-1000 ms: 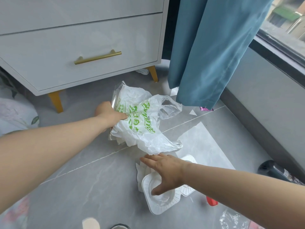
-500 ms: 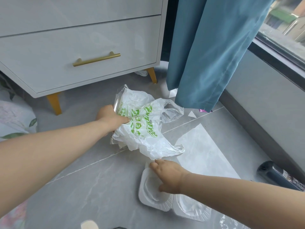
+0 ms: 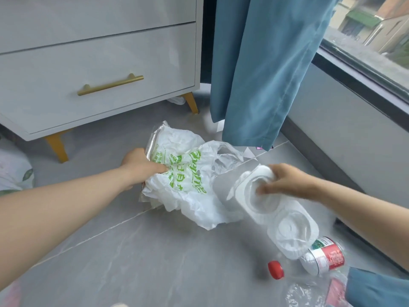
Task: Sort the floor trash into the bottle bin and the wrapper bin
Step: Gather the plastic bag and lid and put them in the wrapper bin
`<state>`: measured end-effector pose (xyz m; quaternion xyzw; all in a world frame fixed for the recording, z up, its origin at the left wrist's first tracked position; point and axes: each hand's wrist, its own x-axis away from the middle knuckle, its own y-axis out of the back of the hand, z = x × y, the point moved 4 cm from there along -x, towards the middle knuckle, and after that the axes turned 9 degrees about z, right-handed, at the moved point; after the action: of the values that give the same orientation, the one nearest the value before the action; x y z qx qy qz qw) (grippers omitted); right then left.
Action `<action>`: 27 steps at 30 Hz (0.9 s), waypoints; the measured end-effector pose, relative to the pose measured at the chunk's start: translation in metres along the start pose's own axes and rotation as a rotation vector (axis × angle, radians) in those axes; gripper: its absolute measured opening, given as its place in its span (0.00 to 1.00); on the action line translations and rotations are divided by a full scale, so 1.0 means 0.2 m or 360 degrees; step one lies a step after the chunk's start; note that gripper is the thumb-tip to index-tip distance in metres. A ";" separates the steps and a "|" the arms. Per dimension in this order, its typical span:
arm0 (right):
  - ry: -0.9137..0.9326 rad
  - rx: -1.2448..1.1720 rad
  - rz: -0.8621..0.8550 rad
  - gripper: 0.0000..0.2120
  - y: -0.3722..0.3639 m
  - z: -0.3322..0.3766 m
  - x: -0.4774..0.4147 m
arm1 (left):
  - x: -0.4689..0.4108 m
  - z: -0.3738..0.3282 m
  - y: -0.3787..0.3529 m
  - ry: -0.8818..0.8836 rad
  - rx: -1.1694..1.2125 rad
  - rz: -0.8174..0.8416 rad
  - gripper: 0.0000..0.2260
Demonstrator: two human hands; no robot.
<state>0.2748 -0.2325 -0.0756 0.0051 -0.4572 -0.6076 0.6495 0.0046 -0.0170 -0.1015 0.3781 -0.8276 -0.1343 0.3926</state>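
My left hand [image 3: 141, 167] grips a crumpled white plastic bag [image 3: 188, 180] with green print, together with a clear wrapper, low over the grey floor. My right hand [image 3: 285, 181] holds a white moulded plastic tray [image 3: 276, 216] with two round cups, lifted off the floor and tilted beside the bag. A clear plastic bottle [image 3: 321, 255] with a red and white label and a red cap [image 3: 275, 269] lies on the floor at the lower right. No bin is in view.
A white drawer cabinet [image 3: 99, 63] on gold legs stands at the back left. A blue curtain [image 3: 261, 69] hangs at centre right beside a low wall under a window. Clear wrappers [image 3: 309, 291] lie at the bottom right, and small scraps [image 3: 261, 149] under the curtain.
My right hand has closed on the white tray and lifted it off the floor, up and to the right. The left hand still holds the bag. The bottle has come into view.
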 end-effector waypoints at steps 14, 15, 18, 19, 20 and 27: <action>-0.0125 0.0981 -0.0179 0.16 0.15 -0.28 -0.32 | 0.04 -0.09 -0.32 -0.0113 0.0080 0.0442 0.14; -0.0113 0.0989 -0.0178 0.15 0.15 -0.27 -0.34 | 0.04 -0.09 -0.34 -0.0108 0.0069 0.0463 0.14; -0.0116 0.0957 -0.0134 0.18 0.15 -0.28 -0.40 | 0.03 -0.06 -0.40 -0.0103 0.0069 0.0544 0.17; -0.0127 0.0936 -0.0113 0.21 0.16 -0.28 -0.42 | 0.03 -0.06 -0.42 -0.0102 0.0073 0.0559 0.19; -0.0142 0.0909 -0.0083 0.24 0.16 -0.28 -0.44 | 0.03 -0.06 -0.42 -0.0100 0.0070 0.0564 0.20; -0.0350 0.0870 0.0069 0.32 0.19 -0.31 -0.52 | -0.01 -0.08 -0.46 -0.0082 0.0058 0.0562 0.19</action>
<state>0.3576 -0.1750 -0.1519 0.1042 -0.6714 -0.4449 0.5834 0.0662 -0.0768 -0.1396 0.2302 -0.8932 -0.0580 0.3818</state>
